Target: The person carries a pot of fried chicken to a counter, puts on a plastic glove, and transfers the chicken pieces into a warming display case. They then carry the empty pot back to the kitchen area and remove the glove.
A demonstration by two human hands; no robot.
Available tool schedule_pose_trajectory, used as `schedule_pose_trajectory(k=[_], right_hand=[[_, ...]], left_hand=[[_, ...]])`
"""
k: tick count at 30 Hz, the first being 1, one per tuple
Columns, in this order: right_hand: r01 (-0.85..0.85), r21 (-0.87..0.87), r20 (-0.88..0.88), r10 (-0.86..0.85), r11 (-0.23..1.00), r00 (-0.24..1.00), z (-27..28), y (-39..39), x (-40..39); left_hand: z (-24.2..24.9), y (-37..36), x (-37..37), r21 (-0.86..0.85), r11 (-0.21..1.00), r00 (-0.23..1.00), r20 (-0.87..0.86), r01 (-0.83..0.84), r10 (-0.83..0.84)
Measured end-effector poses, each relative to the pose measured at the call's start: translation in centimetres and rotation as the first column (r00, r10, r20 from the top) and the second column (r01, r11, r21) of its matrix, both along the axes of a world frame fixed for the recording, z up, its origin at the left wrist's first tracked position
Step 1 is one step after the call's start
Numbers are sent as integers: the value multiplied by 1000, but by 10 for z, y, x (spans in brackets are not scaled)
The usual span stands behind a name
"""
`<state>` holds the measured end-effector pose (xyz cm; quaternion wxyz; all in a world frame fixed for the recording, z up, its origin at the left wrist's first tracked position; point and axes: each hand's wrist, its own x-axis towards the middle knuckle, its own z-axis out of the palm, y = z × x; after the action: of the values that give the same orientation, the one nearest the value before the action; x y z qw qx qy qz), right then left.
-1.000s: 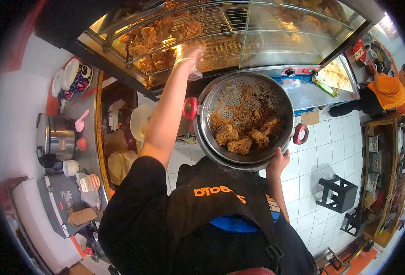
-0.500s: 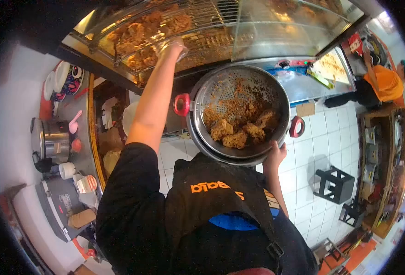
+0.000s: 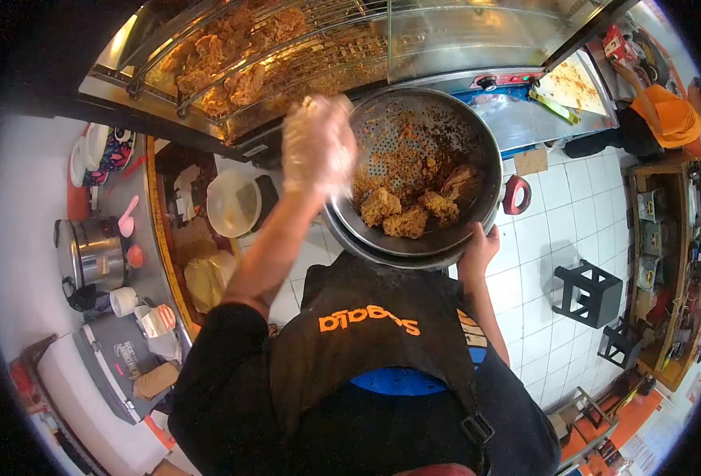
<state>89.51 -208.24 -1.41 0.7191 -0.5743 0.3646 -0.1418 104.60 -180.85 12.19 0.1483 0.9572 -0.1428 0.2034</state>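
A metal pot (image 3: 350, 238) with red handles stands against my apron, and a perforated strainer (image 3: 386, 119) is set in it. Several pieces of fried chicken (image 3: 404, 223) and loose brown crumbs lie in the strainer. My right hand (image 3: 478, 247) is closed on the pot's near right edge, thumb up at the rim. In a clear plastic glove, my left hand (image 3: 319, 147) is over the pot's left side, its fingers smeared by motion. Beyond it, more fried chicken (image 3: 243, 83) rests on the wire racks of a lit display cabinet (image 3: 160, 119).
A sliding glass pane (image 3: 462, 40) covers the cabinet's right part. On the left counter are a steel pot (image 3: 100, 254) and a pink scoop (image 3: 129, 214). A black stool (image 3: 589, 293) stands on the tiled floor. At the far right works a person in an orange top (image 3: 668, 124).
My left hand has come back out of the display cabinet to the pot's left side. My right hand keeps its grip on the pot.
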Motion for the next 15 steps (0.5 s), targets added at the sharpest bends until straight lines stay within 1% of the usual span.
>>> schedule_pose_trajectory(k=[1,2,3,4,6,7,9,10,11,12,13,14,15], right_hand=[[-13,12,2,13,1000,1000,1,0,-1],[-9,11,2,9,1000,1000,-1,-1,-1],[-12,7,28,12,1000,1000,-4,-1,-2],[-20,2,53,19,1000,998,-4,-1,-3],[-10,38,56,7,999,998,4,3,-1],[6,72,51,-10,997,999,8,6,0],[-3,85,61,-3,996,998,13,8,1],[0,95,65,-6,996,998,14,6,1],[-5,95,68,-1,996,998,11,5,0],[-6,82,69,1,997,998,6,4,1],[-6,71,70,1,997,998,3,2,1],[-7,75,77,1,997,997,0,0,1],[-23,41,49,21,999,999,0,-1,1]], left_hand=[[-5,-13,-21,-8,997,991,-107,80,-80],[-35,-19,-35,-37,981,946,-258,192,-195],[-26,-33,-54,27,975,881,-434,219,-186],[-44,-37,-65,80,959,836,-513,272,-195],[-67,-37,-62,42,946,732,-644,322,-221],[-76,-34,-59,48,949,739,-640,313,-211],[-83,-30,-53,-72,946,685,-673,317,-280],[-81,-29,-52,-71,948,688,-671,312,-276],[-79,-26,-52,-101,950,730,-618,294,-292],[-70,-24,-51,-130,951,770,-561,280,-304],[-61,-24,-50,-134,963,813,-516,234,-270],[-51,-22,-46,-128,964,816,-512,235,-267],[-27,-22,-39,-157,976,801,-560,151,-214]])
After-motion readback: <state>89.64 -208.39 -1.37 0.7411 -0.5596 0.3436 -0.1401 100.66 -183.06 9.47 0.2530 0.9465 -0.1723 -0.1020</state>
